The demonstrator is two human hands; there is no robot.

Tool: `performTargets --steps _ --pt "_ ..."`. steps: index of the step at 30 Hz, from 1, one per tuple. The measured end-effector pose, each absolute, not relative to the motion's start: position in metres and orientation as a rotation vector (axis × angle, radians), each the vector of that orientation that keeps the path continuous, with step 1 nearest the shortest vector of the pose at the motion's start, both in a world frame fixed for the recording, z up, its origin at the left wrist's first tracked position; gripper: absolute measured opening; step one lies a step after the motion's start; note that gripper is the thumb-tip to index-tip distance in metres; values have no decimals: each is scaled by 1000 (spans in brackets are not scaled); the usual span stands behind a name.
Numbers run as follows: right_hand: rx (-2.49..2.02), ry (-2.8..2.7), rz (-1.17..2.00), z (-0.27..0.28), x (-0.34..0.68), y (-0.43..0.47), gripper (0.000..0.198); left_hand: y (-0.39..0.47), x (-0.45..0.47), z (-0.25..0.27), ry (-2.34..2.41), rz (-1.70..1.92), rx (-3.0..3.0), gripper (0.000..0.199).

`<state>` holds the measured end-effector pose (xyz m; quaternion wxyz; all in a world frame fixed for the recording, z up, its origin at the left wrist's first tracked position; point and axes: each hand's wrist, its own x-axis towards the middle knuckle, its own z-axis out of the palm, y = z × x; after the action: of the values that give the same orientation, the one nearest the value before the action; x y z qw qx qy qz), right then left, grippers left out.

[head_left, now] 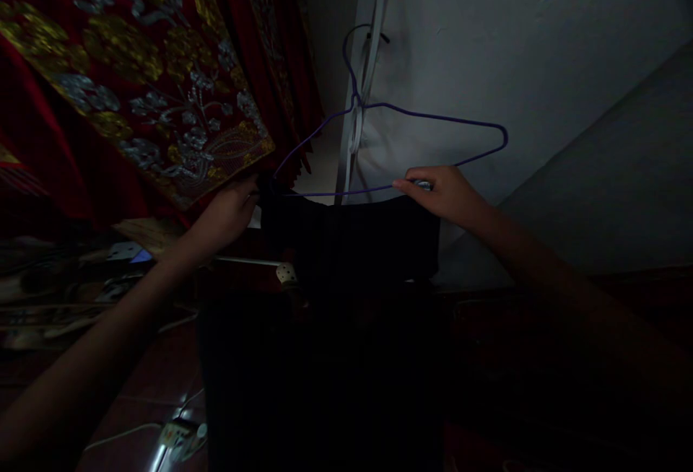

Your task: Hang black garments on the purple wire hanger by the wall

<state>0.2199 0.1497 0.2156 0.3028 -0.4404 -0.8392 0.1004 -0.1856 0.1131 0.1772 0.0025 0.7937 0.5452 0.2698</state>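
A purple wire hanger (433,117) hangs by its hook near a white cable on the wall. Below its lower bar is a dark garment (373,237), whose exact kind the dim light hides. My left hand (232,208) grips the garment's upper left edge, close to the hanger's left corner. With my right hand (438,190) I pinch the lower bar together with the garment's upper right edge. The hanger's right end sticks out bare above my right hand. At the left end, the dark cloth covers part of the hanger's corner.
Red cloth with gold and silver floral sequins (200,97) hangs at the upper left. White cables (373,60) run down the grey wall (487,39). A power strip (181,434) with a cord lies on the reddish floor. Cluttered shelves (65,291) stand at the left.
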Motion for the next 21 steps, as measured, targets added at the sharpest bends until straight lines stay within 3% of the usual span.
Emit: performTargets --steps 13,18,21 --pt "-1164 -2191 321 214 211 136 47 156 -137 181 1396 1331 2368 22" --pt "-1178 -2179 370 209 210 135 38 160 -124 202 1347 1406 2391 46" --pt "-1241 -2215 366 206 214 128 43 162 -122 212 1376 1363 2465 41"
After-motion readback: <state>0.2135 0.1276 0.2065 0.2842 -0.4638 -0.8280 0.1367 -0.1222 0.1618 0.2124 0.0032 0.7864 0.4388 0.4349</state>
